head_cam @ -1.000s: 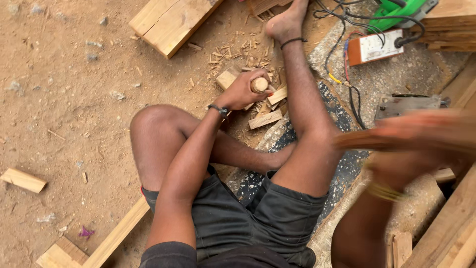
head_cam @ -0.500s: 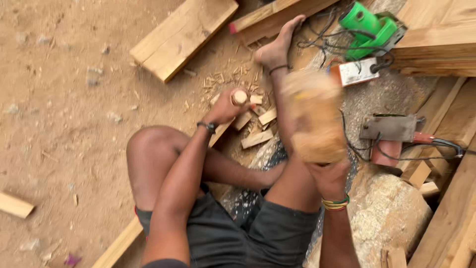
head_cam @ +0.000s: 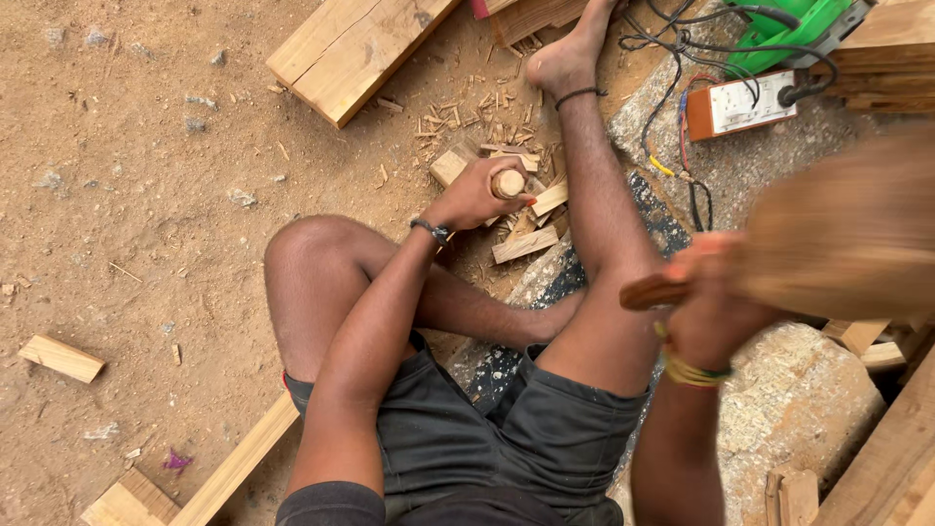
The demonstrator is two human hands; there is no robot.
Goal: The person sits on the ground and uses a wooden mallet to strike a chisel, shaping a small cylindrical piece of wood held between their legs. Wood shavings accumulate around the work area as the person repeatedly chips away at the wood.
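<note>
- Nearest, the right hand (head_cam: 716, 312) is raised and closed around the dark handle of a wooden mallet (head_cam: 828, 239), whose broad head is smeared by motion blur; a yellow and green bangle sits at that wrist.
- Judging by this pose, the blow should land square on the round butt of the tool, with the swing coming from the elbow and the eyes kept on the butt, not on the mallet.
- Lower and to the left, the left hand (head_cam: 472, 195) is wrapped tight about a chisel handle (head_cam: 507, 183), a pale, turned cylinder with a flat, worn top; the blade is hidden under the fist.
- A firm grip low on the handle, the fingers clear of the top, would keep the tool upright and the knuckles safe.
- Under it lies a small wood block (head_cam: 450, 166), pale and square-edged, resting on the sandy ground (head_cam: 146, 195) beside the outstretched leg; it could shift unless it is braced.
- Around it are splintery wood chips (head_cam: 487, 127) and short offcuts (head_cam: 526, 244), dry and rough.
- Beyond, a thick sawn plank (head_cam: 351, 54) lies at a slant, smooth-faced with sharp corners.
- Farthest right, a white and orange socket box (head_cam: 745, 105) with tangled black cables sits on rough stone, beside a green power tool (head_cam: 789, 34).
</note>
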